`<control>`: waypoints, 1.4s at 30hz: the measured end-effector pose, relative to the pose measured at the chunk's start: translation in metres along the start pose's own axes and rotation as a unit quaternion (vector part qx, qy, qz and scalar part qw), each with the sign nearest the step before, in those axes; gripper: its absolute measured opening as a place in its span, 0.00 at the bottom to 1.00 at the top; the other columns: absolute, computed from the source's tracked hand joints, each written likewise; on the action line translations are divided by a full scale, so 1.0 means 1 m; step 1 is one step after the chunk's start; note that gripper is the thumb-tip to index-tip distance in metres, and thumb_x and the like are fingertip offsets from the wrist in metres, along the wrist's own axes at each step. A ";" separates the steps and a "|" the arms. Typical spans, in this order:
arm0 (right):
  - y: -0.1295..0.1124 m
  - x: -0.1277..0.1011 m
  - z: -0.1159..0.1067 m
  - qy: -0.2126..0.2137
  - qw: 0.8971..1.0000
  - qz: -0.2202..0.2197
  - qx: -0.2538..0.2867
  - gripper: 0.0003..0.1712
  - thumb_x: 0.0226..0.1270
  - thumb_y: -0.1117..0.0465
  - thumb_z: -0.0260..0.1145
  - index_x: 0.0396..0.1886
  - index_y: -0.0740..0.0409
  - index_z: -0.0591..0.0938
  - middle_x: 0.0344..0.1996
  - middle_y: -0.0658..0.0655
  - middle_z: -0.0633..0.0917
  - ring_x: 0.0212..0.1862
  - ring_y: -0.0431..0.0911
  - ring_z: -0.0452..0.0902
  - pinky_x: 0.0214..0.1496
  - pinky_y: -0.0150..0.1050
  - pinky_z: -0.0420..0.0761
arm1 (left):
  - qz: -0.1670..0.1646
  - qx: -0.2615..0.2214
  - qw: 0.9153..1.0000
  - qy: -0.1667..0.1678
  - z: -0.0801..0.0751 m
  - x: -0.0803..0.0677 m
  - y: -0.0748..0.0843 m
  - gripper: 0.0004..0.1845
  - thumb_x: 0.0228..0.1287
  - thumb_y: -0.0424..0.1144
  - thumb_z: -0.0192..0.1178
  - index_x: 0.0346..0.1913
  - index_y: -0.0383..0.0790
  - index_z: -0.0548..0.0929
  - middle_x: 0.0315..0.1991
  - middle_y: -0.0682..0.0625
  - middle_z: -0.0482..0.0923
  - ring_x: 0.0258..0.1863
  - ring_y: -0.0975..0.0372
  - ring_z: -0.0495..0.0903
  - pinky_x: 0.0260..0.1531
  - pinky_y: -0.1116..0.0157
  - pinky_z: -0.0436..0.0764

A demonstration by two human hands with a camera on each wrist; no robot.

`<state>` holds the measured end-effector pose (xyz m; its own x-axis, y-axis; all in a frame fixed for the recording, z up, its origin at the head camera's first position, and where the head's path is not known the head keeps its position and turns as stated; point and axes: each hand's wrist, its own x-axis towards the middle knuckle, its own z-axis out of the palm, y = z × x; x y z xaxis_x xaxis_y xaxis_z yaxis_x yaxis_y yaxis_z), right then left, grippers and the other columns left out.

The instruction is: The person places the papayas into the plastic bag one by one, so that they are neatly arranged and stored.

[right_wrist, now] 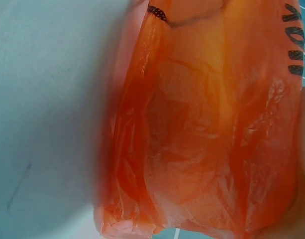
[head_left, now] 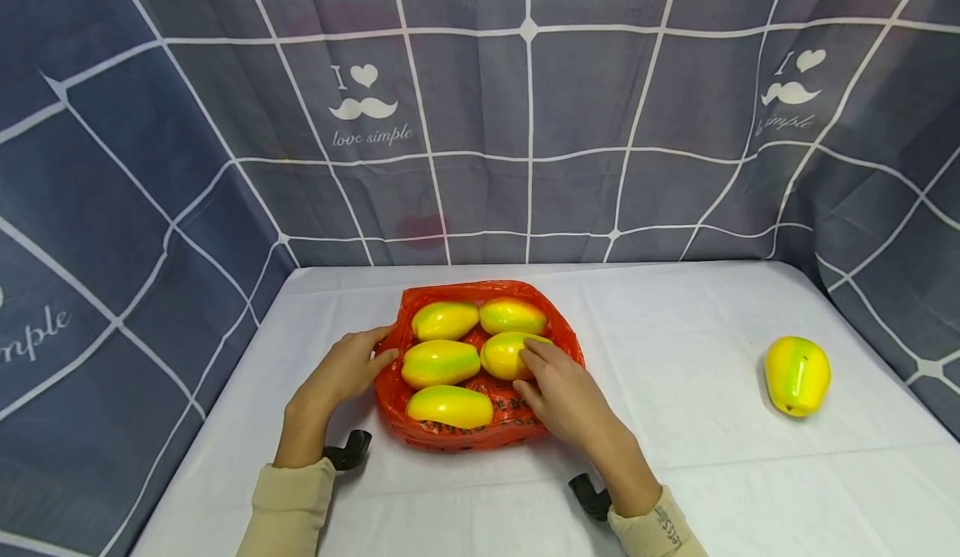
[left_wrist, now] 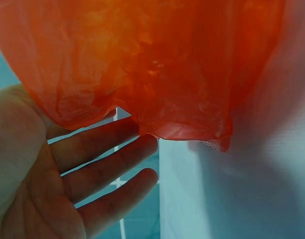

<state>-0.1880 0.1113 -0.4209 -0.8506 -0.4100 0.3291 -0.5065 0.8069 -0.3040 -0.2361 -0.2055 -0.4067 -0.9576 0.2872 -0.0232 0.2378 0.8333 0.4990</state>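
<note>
An orange plastic bag (head_left: 457, 434) lies open on the white table (head_left: 697, 474) with several yellow-green mangoes in it. My left hand (head_left: 352, 365) lies at the bag's left edge, fingertips touching the plastic. In the left wrist view the left hand (left_wrist: 97, 169) has straight fingers under the bag (left_wrist: 157, 64). My right hand (head_left: 558, 386) lies at the bag's right side, with its fingers resting on the right middle mango (head_left: 501, 355). The right wrist view is filled by the bag (right_wrist: 207, 129), which has black lettering. One more mango (head_left: 797, 375) lies alone at the far right.
A blue-grey curtain (head_left: 525, 140) with white grid lines closes in the table at the back and both sides. Black wrist mounts (head_left: 348, 449) show beside my sleeves. Bare tablecloth lies between the bag and the lone mango.
</note>
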 end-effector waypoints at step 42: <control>0.040 -0.008 -0.040 0.064 0.989 0.054 0.120 0.31 0.65 0.58 0.71 0.64 0.67 0.76 0.61 0.63 0.78 0.65 0.58 0.71 0.66 0.57 0.68 | -0.012 0.004 1.000 -0.008 -0.003 0.000 0.002 0.28 0.71 0.40 0.59 0.69 0.30 0.69 0.58 0.36 0.78 0.56 0.45 0.76 0.62 0.45 0.70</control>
<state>-0.1959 0.1636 -0.4003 -0.8845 -0.2575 0.3891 -0.4457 0.7130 -0.5413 -0.2364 -0.2053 -0.4037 -0.9602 0.2751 -0.0485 0.2169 0.8436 0.4911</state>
